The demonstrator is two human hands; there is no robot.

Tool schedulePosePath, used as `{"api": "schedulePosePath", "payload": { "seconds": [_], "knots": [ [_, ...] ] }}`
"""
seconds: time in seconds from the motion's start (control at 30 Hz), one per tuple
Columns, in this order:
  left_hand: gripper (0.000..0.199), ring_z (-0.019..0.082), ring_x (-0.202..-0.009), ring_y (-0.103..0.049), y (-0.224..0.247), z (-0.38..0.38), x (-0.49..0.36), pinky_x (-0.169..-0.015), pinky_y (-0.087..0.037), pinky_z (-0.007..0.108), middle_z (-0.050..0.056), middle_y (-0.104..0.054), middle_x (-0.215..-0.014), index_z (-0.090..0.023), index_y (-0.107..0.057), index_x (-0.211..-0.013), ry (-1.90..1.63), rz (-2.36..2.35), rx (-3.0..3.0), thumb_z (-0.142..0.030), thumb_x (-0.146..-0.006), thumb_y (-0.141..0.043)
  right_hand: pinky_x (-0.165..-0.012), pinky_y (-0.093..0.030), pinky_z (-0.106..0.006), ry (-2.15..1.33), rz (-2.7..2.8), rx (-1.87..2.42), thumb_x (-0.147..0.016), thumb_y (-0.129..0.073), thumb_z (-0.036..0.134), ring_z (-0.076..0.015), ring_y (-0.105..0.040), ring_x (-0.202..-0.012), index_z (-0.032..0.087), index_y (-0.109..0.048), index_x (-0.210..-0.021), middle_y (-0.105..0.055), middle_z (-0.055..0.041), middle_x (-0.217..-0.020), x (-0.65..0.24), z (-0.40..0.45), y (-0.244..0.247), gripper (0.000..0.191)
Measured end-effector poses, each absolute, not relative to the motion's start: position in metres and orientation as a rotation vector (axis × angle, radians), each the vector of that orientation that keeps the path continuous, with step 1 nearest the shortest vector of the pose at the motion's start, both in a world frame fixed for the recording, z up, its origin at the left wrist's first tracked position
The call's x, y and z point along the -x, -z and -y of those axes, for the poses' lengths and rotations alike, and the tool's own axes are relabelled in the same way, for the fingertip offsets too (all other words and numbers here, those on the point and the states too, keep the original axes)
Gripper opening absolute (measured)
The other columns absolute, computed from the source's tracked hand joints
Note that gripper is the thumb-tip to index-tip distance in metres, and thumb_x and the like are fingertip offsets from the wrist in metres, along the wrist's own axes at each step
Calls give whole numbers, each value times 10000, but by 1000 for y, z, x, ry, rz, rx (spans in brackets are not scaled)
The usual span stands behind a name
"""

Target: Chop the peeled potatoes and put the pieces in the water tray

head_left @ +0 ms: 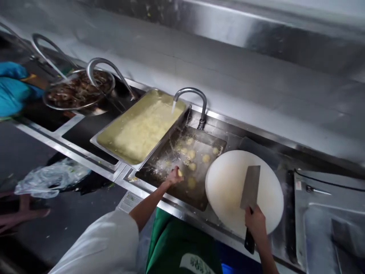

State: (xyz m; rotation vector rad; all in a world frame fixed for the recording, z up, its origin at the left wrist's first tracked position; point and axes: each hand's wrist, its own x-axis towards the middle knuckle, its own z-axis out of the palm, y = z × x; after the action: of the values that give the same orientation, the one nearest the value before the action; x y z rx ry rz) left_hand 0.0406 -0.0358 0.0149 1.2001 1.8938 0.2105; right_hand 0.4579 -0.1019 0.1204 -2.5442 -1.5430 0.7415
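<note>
My left hand (173, 176) is over the near left part of a water-filled sink (199, 199), its fingers closed round a small pale yellow piece (180, 173). Several round yellow pieces (205, 158) lie in the water beyond it. In my right hand (256, 220) is the black handle of a cleaver (251, 186). The wide blade is over the right part of a round white cutting board (228, 179), which stands just right of the sink.
A deep metal tray (111, 146) of cloudy yellow water sits under a running faucet (190, 90). Further left, a large bowl (45, 102) holds brown food. A plastic bag (54, 177) is at lower left; a metal surface (319, 217) is at right.
</note>
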Motion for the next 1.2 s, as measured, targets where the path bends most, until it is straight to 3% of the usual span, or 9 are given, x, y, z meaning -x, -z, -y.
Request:
{"api": "schedulePosePath", "payload": {
  "seconds": [0.1, 0.13, 0.2, 0.27, 0.4, 0.5, 0.63, 0.9, 1.2],
  "knots": [
    [700, 205, -1159, -550, -61, 23, -90, -1050, -441, 300, 98, -545, -1285, -184, -520, -1334, -411, -1740, -1474, -303, -695, -780, -691, -429, -310, -808, 1567, 2523, -887, -390, 421, -190, -559, -615, 174, -482, -836, -585, -83, -700, -467, 102, -113, 269],
    [673, 234, -1225, -506, -75, 20, -111, -1110, -398, 346, 101, -536, -1306, -191, -544, -1334, -540, -1594, -1683, -309, -713, -772, -685, -420, -302, -830, 1584, 2529, -913, -390, 408, -182, -553, -605, 171, -482, -838, -587, -78, -697, -472, 102, -113, 265],
    [715, 278, -1276, -457, -97, 16, -156, -1143, -356, 425, 115, -517, -1344, -214, -531, -1404, -564, -1247, -2041, -290, -732, -761, -693, -404, -298, -806, 1714, 2518, -958, -387, 380, -189, -574, -645, 161, -499, -840, -614, -91, -738, -481, 105, -117, 272],
    [718, 293, -1306, -427, -104, 12, -195, -1124, -368, 430, 110, -482, -1404, -255, -509, -1452, -418, -966, -2297, -245, -770, -733, -736, -389, -308, -727, 1930, 2486, -993, -383, 338, -225, -621, -775, 143, -538, -871, -653, -126, -845, -488, 112, -125, 277],
    [629, 280, -1428, -322, -85, 21, -230, -1188, -289, 454, 84, -441, -1488, -237, -504, -1440, -417, -574, -2576, -147, -835, -647, -770, -349, -321, -849, 2203, 2508, -1057, -326, 290, -279, -657, -953, 111, -574, -1053, -681, -146, -967, -489, 140, -148, 306],
    [378, 249, -1327, -428, -66, 41, -227, -1115, -390, 428, 131, -507, -1365, -180, -588, -1280, -889, -892, -2381, -297, -921, -614, -740, -328, -321, -998, 2271, 2459, -1077, -287, 295, -278, -670, -954, 116, -558, -1134, -689, -129, -955, -480, 161, -161, 331],
    [208, 152, -1104, -548, -60, 65, -223, -969, -491, 297, 101, -569, -1145, -156, -610, -1149, -1193, -1187, -2086, -243, -968, -554, -706, -312, -318, -1058, 2334, 2393, -1082, -265, 299, -273, -678, -950, 118, -545, -1137, -693, -118, -947, -476, 172, -163, 338],
    [179, 189, -1054, -506, -67, 74, -230, -887, -476, 338, 107, -587, -1054, -154, -652, -1061, -1108, -1207, -2323, -154, -958, -505, -651, -265, -344, -779, 2651, 2296, -1092, -218, 305, -273, -688, -898, 129, -506, -1145, -698, -79, -948, -488, 175, -193, 342],
    [207, 191, -1027, -501, -71, 73, -231, -886, -487, 328, 97, -591, -1081, -146, -613, -1109, -1043, -1183, -2410, -113, -947, -489, -653, -311, -340, -832, 2856, 2144, -1091, -238, 314, -278, -690, -899, 128, -506, -1146, -687, -87, -915, -488, 160, -216, 330]
  ]
}}
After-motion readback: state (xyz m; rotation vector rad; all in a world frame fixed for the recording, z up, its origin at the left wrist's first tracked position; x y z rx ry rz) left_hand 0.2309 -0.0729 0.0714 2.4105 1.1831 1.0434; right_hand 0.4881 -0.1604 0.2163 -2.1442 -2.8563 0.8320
